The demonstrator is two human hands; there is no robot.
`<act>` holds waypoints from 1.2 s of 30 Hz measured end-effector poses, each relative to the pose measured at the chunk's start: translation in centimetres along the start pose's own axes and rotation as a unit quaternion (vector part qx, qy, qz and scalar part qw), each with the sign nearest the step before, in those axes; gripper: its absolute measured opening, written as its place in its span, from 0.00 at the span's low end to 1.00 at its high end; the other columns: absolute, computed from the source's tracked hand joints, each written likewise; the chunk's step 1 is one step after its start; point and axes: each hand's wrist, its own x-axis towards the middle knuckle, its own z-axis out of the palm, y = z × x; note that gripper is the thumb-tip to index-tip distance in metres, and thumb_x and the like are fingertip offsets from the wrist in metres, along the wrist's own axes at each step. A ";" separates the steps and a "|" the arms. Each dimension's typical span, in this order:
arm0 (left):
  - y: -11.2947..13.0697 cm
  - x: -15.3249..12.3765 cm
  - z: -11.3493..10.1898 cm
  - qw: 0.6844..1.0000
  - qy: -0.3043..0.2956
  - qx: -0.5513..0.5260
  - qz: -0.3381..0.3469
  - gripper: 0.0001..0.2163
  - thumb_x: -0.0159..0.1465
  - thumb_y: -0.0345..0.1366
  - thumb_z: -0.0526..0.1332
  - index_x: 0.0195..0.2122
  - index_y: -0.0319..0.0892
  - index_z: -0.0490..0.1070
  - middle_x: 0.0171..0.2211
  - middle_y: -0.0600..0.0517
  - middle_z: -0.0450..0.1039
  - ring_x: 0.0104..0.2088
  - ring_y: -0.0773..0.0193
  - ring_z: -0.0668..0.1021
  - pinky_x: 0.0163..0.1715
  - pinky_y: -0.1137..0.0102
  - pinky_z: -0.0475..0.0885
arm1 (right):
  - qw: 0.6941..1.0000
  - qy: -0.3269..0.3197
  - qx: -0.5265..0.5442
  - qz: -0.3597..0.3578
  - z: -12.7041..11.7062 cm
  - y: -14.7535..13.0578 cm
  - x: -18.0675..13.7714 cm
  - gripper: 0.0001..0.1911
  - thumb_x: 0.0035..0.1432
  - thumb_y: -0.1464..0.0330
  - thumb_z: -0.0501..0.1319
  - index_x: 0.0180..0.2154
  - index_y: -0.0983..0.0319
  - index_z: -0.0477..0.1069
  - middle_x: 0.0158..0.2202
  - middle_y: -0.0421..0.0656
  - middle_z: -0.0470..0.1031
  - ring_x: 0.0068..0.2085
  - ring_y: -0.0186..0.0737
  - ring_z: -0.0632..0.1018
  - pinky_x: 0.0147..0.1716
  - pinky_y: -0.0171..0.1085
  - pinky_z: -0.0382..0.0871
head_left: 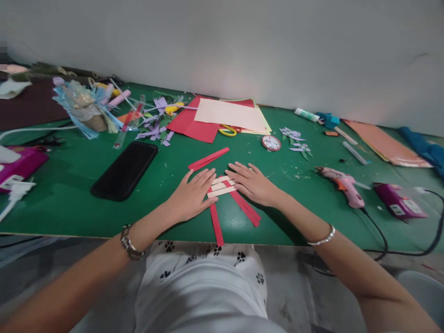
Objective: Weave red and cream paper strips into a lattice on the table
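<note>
Cream paper strips (222, 191) lie side by side across several red paper strips (244, 208) on the green table, near its front edge. My left hand (192, 196) rests flat on the left ends of the strips, fingers stretched out. On their right ends lies my right hand (253, 183), also flat with fingers extended. One red strip (217, 225) sticks out towards the table's edge below my left hand. Beyond my hands, a separate pair of red strips (208, 159) lies slanted. The parts of the strips beneath my fingers are hidden.
A black phone (125, 171) lies left of my hands. Behind them are cream paper sheets (231, 114), yellow-handled scissors (227, 131) and a round badge-like disc (271, 143). A pink glue gun (342, 185) with a cord lies to the right, beside a purple power box (398, 201).
</note>
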 end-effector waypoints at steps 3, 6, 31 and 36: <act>0.0 -0.8 0.0 0.999 0.022 0.013 -0.029 0.27 0.65 0.47 0.43 0.61 0.37 0.50 0.62 0.42 0.50 0.61 0.53 0.57 0.58 0.53 0.48 | 1.000 -0.007 -0.004 0.012 0.3 0.0 -0.2 0.24 0.64 0.63 0.39 0.59 0.57 0.54 0.62 0.44 0.53 0.63 0.40 0.54 0.59 0.53 0.44; 0.1 -1.5 -0.3 0.998 0.040 0.024 -0.048 0.28 0.65 0.49 0.43 0.61 0.36 0.50 0.61 0.41 0.51 0.60 0.53 0.58 0.57 0.55 0.52 | 1.000 -0.015 0.002 0.022 0.3 -0.2 -0.3 0.24 0.64 0.63 0.38 0.60 0.55 0.52 0.63 0.43 0.51 0.63 0.40 0.53 0.59 0.54 0.44; 1.4 0.2 -2.1 0.959 0.040 -0.241 -0.144 0.26 0.57 0.30 0.57 0.58 0.38 0.53 0.53 0.43 0.62 0.53 0.55 0.67 0.48 0.64 0.66 | 0.976 -0.040 0.177 0.123 -2.1 0.0 0.3 0.13 0.56 0.61 0.53 0.37 0.62 0.69 0.35 0.44 0.74 0.36 0.40 0.72 0.38 0.41 0.51; 1.1 1.1 -2.6 0.926 0.016 -0.332 -0.180 0.26 0.56 0.34 0.59 0.56 0.38 0.57 0.46 0.45 0.67 0.38 0.61 0.75 0.37 0.68 0.70 | 0.963 -0.063 0.204 0.161 -2.5 0.4 0.5 0.13 0.57 0.62 0.52 0.30 0.62 0.71 0.25 0.39 0.73 0.27 0.34 0.70 0.37 0.40 0.51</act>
